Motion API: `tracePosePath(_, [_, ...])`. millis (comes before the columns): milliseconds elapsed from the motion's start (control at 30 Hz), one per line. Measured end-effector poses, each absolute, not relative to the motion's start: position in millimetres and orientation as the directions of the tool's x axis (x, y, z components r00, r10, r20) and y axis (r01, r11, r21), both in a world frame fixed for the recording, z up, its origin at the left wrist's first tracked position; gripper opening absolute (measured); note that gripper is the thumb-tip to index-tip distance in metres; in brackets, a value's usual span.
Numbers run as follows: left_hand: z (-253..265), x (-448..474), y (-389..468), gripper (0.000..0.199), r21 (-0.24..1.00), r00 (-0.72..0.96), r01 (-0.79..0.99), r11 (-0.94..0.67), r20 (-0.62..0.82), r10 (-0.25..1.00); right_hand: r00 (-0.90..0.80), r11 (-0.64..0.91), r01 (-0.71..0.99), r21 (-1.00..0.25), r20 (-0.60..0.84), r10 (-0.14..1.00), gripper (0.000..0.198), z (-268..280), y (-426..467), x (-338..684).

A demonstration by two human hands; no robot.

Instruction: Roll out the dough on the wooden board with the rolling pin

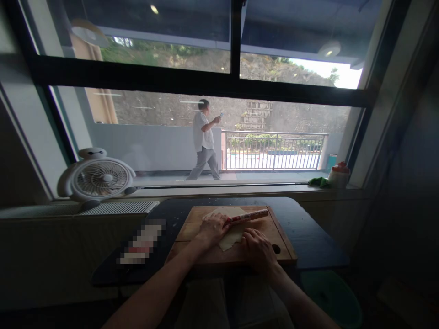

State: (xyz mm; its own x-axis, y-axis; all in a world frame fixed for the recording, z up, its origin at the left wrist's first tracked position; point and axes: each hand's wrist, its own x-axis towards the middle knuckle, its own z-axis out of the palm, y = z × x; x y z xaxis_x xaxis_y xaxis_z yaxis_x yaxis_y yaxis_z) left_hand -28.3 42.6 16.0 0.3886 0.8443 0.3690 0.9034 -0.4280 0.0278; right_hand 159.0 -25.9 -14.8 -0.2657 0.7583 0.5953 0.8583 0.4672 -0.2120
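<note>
A pale, flattened sheet of dough (230,238) with an uneven edge lies on a wooden cutting board (187,246). Across its upper part rests a rolling pin (252,216) with a red-and-white pattern, tilted up toward the right. My left hand (214,226) is closed around the pin's left end, over the dough. At the dough's right edge, my right hand (257,244) has its fingers bent and pressed together on the sheet; the fingertips are partly hidden. The board's round hole (276,249) shows just right of this hand.
The board sits on a dark table (308,240). Left of it lies a blurred-out object (142,242). A white fan (106,177) stands by the window, with a green cloth (318,182) and a bottle (339,175) on the right sill. Outside is a walking person (204,137).
</note>
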Motion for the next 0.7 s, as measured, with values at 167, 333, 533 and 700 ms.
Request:
tracePosePath(167, [13.3, -27.3, 41.1, 0.035, 0.015, 0.388, 0.904, -0.427, 0.388, 0.836, -0.323, 0.506, 0.842, -0.188, 0.576, 0.751, 0.024, -11.5, -24.2, 163.9])
tracePosePath(333, [11.4, -24.5, 43.2, 0.036, 0.023, 0.374, 0.910, -0.415, 0.391, 0.841, -0.337, 0.521, 0.831, -0.195, 0.569, 0.750, 0.027, -12.3, -22.1, 166.5])
tracePosePath(533, [11.7, -22.6, 42.5, 0.037, 0.007, 0.360, 0.919, -0.395, 0.396, 0.845, -0.350, 0.525, 0.822, -0.219, 0.533, 0.770, 0.027, 0.6, -6.8, 173.5])
tracePosePath(700, [14.9, -22.1, 41.2, 0.036, 0.009, 0.361, 0.919, -0.395, 0.386, 0.849, -0.262, 0.352, 0.909, -0.222, 0.350, 0.899, 0.035, 46.6, 63.3, 162.1])
